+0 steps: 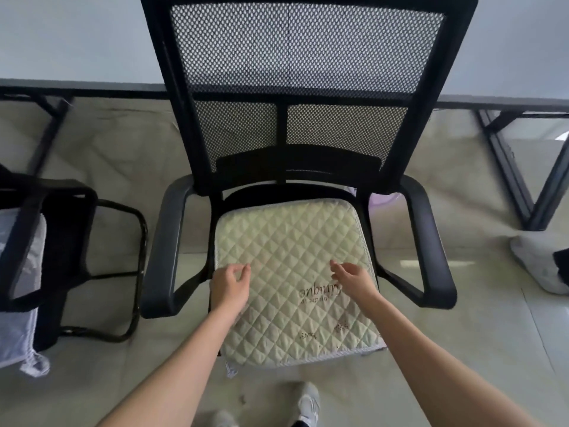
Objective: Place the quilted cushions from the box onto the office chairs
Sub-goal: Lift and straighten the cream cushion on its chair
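Already the pale green quilted cushion (pixel 295 272) lies flat on the seat of the black mesh-backed office chair (pixel 304 87), quilted face up, its stitched lettering reading upside down from the wearer's side. It fills the seat between the 2 armrests, and its front edge hangs slightly past the seat's front lip, probably because it is a little deeper than the seat. Both hands sit just above its front half. The left hand (pixel 229 283) has its fingers loosely curled and grips nothing; the right hand (pixel 352 280) is likewise half open and empty, fingers pointing toward the backrest. That pose suits a release or a smoothing pat. At the left edge a 2nd chair (pixel 66 229) stands beside this one, with something pale on it, possibly another cushion.
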Demonstrator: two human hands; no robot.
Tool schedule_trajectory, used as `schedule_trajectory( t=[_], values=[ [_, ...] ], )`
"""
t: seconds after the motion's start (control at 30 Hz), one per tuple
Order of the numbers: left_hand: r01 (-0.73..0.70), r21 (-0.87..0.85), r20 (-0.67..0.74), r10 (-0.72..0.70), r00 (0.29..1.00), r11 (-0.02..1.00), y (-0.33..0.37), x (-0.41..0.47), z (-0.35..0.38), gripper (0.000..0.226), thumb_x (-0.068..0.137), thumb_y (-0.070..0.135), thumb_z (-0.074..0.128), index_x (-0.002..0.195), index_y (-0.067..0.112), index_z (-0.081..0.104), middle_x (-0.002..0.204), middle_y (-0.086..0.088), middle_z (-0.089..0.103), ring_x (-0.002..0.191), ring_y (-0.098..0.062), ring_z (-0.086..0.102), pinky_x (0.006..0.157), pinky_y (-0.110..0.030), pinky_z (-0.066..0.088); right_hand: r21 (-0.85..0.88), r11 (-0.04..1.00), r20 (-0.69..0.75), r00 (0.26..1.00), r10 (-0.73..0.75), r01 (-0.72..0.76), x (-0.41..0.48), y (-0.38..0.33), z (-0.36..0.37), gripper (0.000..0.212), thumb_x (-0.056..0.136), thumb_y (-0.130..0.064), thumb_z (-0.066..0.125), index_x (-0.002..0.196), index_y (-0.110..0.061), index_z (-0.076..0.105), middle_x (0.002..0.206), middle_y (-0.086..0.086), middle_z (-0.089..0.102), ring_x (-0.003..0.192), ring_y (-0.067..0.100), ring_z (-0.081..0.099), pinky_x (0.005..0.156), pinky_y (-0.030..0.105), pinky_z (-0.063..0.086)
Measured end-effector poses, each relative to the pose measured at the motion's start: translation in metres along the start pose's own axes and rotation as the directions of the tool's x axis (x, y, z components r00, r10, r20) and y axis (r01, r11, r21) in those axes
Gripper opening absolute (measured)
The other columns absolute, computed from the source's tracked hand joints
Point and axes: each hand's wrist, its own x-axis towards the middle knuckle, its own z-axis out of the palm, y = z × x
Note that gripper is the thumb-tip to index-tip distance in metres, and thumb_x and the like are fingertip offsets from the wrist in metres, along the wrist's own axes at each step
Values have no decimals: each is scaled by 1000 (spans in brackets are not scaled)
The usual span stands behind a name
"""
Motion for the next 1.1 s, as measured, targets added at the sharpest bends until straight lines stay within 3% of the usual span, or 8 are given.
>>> schedule_trajectory(
  t=[0.1, 0.23, 0.43, 0.53, 0.63, 0.7, 0.8, 1.1],
  values=[
    [66, 38, -90, -62, 994, 997, -17, 20, 8, 45, 93, 33, 45, 128, 5, 47, 138, -16, 46, 128, -33, 42, 100, -43, 39, -45, 999, -82, 996, -17, 13, 16, 8, -2, 45, 93, -36, 50, 117, 0, 60, 95, 10, 67, 88, 24, 61, 79, 30, 45],
    [165, -23, -122, -167, 978, 986, -33, 38, 18, 50, 94, 26, 44, 137, 3, 33, 144, -19, 40, 132, -37, 38, 103, -45, 37, -153, 988, -265, 964, -18, -23, 41, 23, -5, 55, 88, -47, 54, 126, -8, 55, 131, 15, 55, 125, 29, 45, 99, 39, 38],
    [240, -74, -230, -251, 940, 968, -52, 53, 27, 51, 91, 20, 49, 137, 1, 36, 140, -23, 46, 128, -39, 44, 103, -46, 38, -168, 976, -377, 924, 66, -139, 61, 38, -12, 78, 84, -54, 55, 142, -7, 32, 147, 14, 34, 138, 32, 24, 112, 47, 25],
    [218, -99, -296, -238, 925, 971, -57, 59, 28, 41, 89, 14, 53, 127, 1, 50, 127, -22, 58, 118, -39, 53, 97, -46, 43, -31, 989, -397, 910, 123, -147, 73, 46, -16, 69, 84, -51, 56, 136, -7, 43, 140, 16, 43, 130, 35, 38, 108, 49, 34],
    [190, -146, -353, -230, 907, 971, -57, 59, 29, 32, 88, 5, 50, 118, 0, 59, 114, -21, 67, 109, -38, 59, 91, -43, 45, 28, 990, -445, 885, 133, -135, 94, 66, -22, 56, 77, -56, 53, 109, -11, 63, 109, 18, 65, 102, 37, 62, 87, 52, 53],
    [175, -173, -382, -230, 895, 969, -55, 59, 31, 28, 87, 2, 49, 112, -1, 62, 109, -21, 68, 105, -39, 60, 89, -42, 45, 66, 988, -447, 881, 157, -142, 89, 60, -23, 38, 85, -41, 53, 98, -8, 66, 94, 17, 69, 88, 38, 67, 78, 50, 57],
    [149, -210, -406, -225, 886, 966, -52, 64, 33, 24, 87, 3, 52, 107, -1, 64, 105, -20, 69, 100, -38, 61, 86, -41, 46, 167, 978, -470, 862, 188, -123, 83, 51, -26, 25, 90, -26, 56, 101, -5, 65, 94, 17, 68, 87, 37, 66, 79, 41, 55],
    [48, -452, -396, -249, 884, 891, -53, 81, 31, 19, 78, 2, 67, 97, 1, 64, 93, -19, 71, 89, -33, 66, 82, -36, 50, 311, 945, -482, 839, 251, -104, 90, 58, -25, 25, 91, -21, 57, 109, -3, 63, 99, 15, 64, 80, 26, 57, 71, 29, 45]
  ],
)
